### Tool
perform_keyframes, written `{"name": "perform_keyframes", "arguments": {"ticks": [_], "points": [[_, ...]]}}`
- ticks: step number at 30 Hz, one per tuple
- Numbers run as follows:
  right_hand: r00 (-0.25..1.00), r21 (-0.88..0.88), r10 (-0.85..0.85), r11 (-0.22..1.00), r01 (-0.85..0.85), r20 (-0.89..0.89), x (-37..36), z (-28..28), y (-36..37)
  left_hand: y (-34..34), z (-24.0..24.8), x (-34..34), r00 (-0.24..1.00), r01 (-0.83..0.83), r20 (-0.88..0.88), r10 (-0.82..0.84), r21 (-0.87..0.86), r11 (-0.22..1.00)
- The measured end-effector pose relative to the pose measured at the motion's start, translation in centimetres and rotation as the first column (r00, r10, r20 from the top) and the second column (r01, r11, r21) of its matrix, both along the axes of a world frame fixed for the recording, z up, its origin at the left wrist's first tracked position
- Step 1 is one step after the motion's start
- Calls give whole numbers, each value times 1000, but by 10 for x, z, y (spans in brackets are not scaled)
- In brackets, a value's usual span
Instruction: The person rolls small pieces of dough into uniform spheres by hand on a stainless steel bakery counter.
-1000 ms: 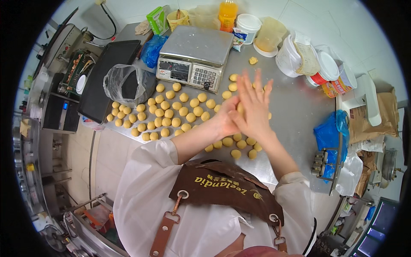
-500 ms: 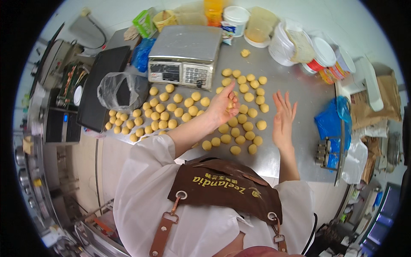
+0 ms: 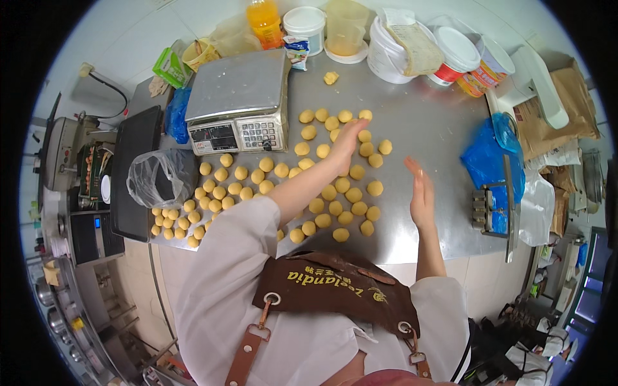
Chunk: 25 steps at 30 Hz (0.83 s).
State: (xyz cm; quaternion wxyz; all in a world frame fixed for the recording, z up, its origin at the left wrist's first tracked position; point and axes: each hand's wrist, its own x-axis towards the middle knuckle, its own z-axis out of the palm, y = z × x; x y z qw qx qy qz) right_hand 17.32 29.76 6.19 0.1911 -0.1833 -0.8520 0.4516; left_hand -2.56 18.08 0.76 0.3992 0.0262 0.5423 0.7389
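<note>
Many round yellow dough balls (image 3: pixel 374 188) lie in loose rows on a steel table (image 3: pixel 412 116). Over the right-hand group is my left hand (image 3: pixel 347 147), its fingers stretched out and the palm turned inward. It covers some of the balls beneath, and I see nothing held in it. To the right of the balls, my right hand (image 3: pixel 420 193) is held up on edge with straight fingers, facing the left one across a gap. Farther back sits a small rough lump of dough (image 3: pixel 331 78), apart from the rest.
A digital scale (image 3: pixel 238 96) stands at the back left, near a clear plastic bag (image 3: pixel 161 180) on a black tray (image 3: pixel 134 212). White tubs (image 3: pixel 305 27) and a pitcher (image 3: pixel 346 26) line the wall. Blue plastic (image 3: pixel 489 161) and a metal rack (image 3: pixel 508 206) are at the right edge.
My left hand's curled fingers have straightened. My right hand's spread fingers have drawn together, and it is slightly lower in view. The view has shifted, so the scale and tubs appear farther left.
</note>
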Motion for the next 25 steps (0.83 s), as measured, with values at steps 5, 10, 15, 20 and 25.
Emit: {"name": "perform_keyframes", "arguments": {"ticks": [5,10,15,20,25], "points": [[996,152,81,985,-86,41,-111,-16,8,-74,-13,7,982,-96,173,82,77,992],[969,465,211,850,-248,132,-270,-85,22,-124,-16,26,920,-156,378,107,103,982],[999,664,-38,747,46,-26,-378,-154,19,-153,-16,32,841,-323,492,226,121,939],[965,450,221,854,-261,142,-377,-179,28,-161,-10,31,804,-362,542,245,118,925],[998,197,27,980,-37,54,-341,-120,23,-162,-9,41,817,-315,546,184,156,936]]}}
